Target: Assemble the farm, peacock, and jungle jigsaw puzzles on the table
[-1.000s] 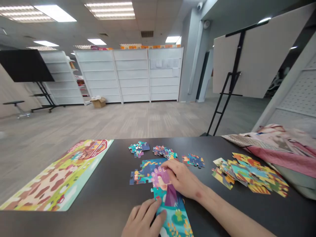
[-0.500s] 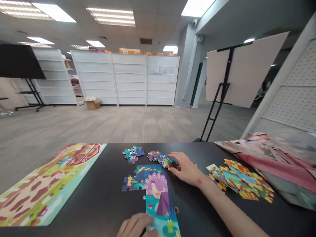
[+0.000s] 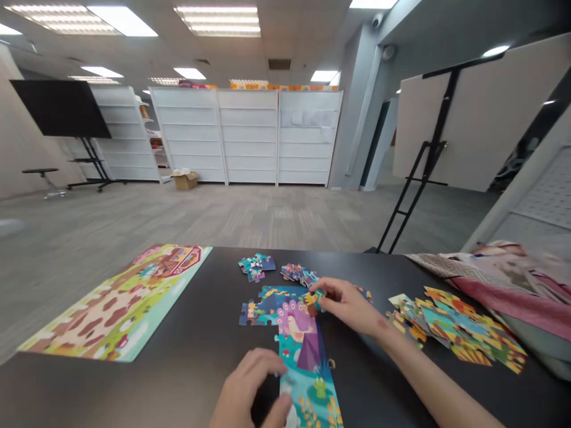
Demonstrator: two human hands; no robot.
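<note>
1. Puzzle piece [image 3: 313,299], small and teal and yellow, is pinched by my right hand [image 3: 349,309] at the upper right edge of the assembled puzzle [image 3: 285,333], which lies mid-way along the black counter [image 3: 200,380].
2. My right fingers [image 3: 328,290] close narrowly around the piece, a pinch that seems to give me fine control right at the puzzle's edge.
3. My left hand [image 3: 247,389] sits low beside the puzzle's long lower strip, its fingers [image 3: 272,361] loosely curled and holding nothing I can see. I cannot tell whether they are pressing on the strip.
4. Loose piece clusters [image 3: 256,265] lie above the puzzle, with another group [image 3: 300,274] just beside them, all within easy reach. A larger heap of pieces [image 3: 455,327] lies to the right.
5. My right forearm [image 3: 428,371] crosses the counter close to that heap, and my right hand partly hides a small cluster [image 3: 363,291].
6. Farther out, a printed farm-scene mat [image 3: 120,303] lies to the left, and a pink patterned cloth [image 3: 504,279] bunches at the right.
</note>
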